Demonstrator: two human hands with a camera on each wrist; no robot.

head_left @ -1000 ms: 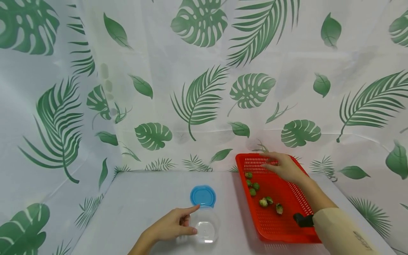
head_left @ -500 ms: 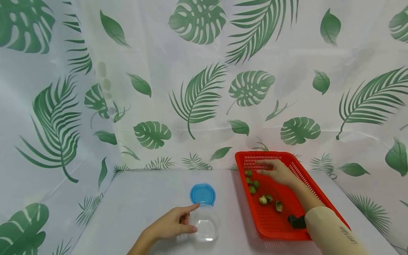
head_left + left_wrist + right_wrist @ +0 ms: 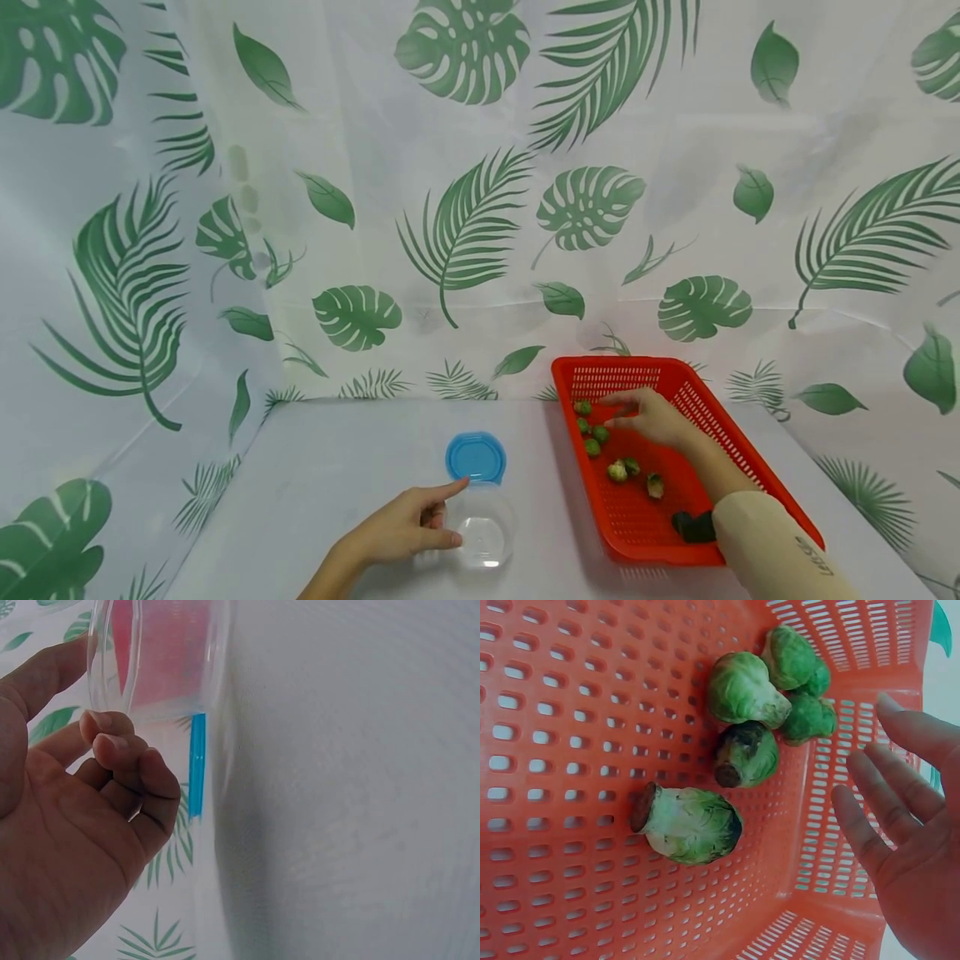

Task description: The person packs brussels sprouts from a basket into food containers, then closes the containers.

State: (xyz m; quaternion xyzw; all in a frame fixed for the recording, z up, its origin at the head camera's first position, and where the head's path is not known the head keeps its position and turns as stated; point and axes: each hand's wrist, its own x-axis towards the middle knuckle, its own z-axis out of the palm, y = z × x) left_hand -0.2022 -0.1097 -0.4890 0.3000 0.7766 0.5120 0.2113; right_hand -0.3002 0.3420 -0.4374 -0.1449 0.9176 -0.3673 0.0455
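Note:
My left hand (image 3: 405, 525) holds a small clear plastic tub (image 3: 482, 533) at its left side, thumb at the near part and index finger reaching along the far rim. In the left wrist view the other fingers curl beside the tub (image 3: 165, 652). My right hand (image 3: 652, 417) hovers inside a red plastic basket (image 3: 630, 552), fingers spread and holding nothing. Several Brussels sprouts (image 3: 617, 471) lie along the basket's left side, some just left of the right fingertips. In the right wrist view, the nearest sprout (image 3: 694, 829) has a browned cut stem.
A blue lid (image 3: 476, 457) lies flat on the white table (image 3: 337, 467), just behind the tub. The basket's raised, perforated walls surround the right hand. A leaf-patterned curtain (image 3: 465, 350) closes off the back and sides. A black device (image 3: 693, 527) sits on the right wrist.
The right hand has come down and toward the left from over the basket's far wall, nearer the sprouts. The left hand and tub stay in place.

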